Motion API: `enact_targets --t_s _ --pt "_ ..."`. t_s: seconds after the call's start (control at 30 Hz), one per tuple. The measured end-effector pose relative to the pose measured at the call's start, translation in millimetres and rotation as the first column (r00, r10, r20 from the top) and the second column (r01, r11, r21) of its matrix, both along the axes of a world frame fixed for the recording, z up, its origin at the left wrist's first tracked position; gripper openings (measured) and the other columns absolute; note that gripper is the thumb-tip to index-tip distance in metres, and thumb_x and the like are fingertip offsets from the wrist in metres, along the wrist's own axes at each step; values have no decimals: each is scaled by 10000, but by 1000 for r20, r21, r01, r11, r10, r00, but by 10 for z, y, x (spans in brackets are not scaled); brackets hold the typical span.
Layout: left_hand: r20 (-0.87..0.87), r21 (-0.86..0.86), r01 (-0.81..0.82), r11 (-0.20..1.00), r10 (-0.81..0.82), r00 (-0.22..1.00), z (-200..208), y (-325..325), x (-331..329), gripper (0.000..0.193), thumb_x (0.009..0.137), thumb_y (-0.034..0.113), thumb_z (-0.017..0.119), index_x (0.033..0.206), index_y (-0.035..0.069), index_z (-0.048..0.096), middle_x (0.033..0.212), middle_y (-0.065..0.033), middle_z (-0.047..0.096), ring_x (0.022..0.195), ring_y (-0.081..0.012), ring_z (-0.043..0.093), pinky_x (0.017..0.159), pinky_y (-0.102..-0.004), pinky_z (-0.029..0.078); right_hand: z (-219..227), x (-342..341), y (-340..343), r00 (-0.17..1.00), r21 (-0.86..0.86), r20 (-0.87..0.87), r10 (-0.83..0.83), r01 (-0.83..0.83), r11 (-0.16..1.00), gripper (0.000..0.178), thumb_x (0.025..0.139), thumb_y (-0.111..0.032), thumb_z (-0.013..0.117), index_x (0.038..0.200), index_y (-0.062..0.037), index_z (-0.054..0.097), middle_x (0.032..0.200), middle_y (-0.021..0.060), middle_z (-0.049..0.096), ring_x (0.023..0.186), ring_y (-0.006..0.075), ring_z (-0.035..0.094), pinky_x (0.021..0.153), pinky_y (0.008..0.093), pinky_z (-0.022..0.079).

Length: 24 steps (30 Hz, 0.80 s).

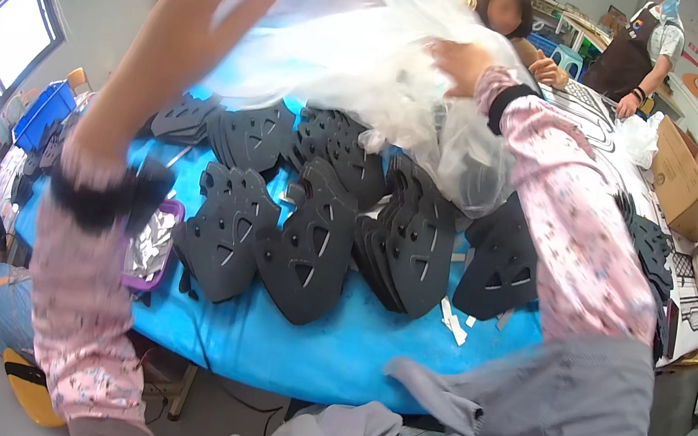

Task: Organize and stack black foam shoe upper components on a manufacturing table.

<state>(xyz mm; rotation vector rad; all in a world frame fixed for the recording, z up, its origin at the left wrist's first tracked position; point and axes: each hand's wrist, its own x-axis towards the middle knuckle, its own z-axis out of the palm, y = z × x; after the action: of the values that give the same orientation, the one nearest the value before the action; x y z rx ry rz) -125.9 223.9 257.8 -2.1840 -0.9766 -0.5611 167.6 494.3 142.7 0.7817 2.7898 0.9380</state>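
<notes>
A large translucent plastic bag (371, 28) billows over the far part of the table, blurred by motion. My left hand (208, 10) is raised at its left edge, thumb and fingers apart. At the bag's right side, my right hand (462, 63) touches the film; its fingers are smeared, so any grip is unclear. Below the bag stand stacks of black, shield-shaped flat pieces (305, 257) with cut-out slots. Part of the bag drapes over the far stacks, and its crumpled end hangs by another black stack (503, 262) on the right.
Blue sheeting (254, 345) covers the table. A purple basket (165, 270) of white scraps sits at left, with loose white strips (453, 321) nearer the middle. Two people are across the table, one in a dark apron (625, 56). A cardboard box (688, 178) stands at right.
</notes>
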Motion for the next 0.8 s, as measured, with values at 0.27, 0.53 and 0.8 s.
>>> enact_targets --t_s 0.27,0.53,0.8 --pt "485 -285 -96 954 230 844 -985 163 -395 1202 650 424 812 1489 110 10 1520 -203 86 1410 -340 128 1131 -450 179 -50 419 -166 976 142 -146 -163 184 973 603 829 -542 554 1101 -9 624 1262 127 542 1310 253 363 1118 403 219" --pt "395 -443 26 896 169 903 -960 1348 330 1324 592 424 844 1470 63 -79 1498 -294 29 1402 -425 61 1129 -445 187 168 908 -1662 977 75 49 207 -211 975 697 792 -385 612 1408 -170 366 1471 73 320 1370 262 248 1105 529 204" --pt "489 -555 389 735 -90 867 -1391 1945 1684 1257 616 576 777 1460 -12 54 1458 -287 222 1366 -407 214 1131 -361 194 354 554 -540 739 118 -674 5 102 988 129 776 -158 564 817 -47 613 662 143 632 683 313 651 610 426 503"
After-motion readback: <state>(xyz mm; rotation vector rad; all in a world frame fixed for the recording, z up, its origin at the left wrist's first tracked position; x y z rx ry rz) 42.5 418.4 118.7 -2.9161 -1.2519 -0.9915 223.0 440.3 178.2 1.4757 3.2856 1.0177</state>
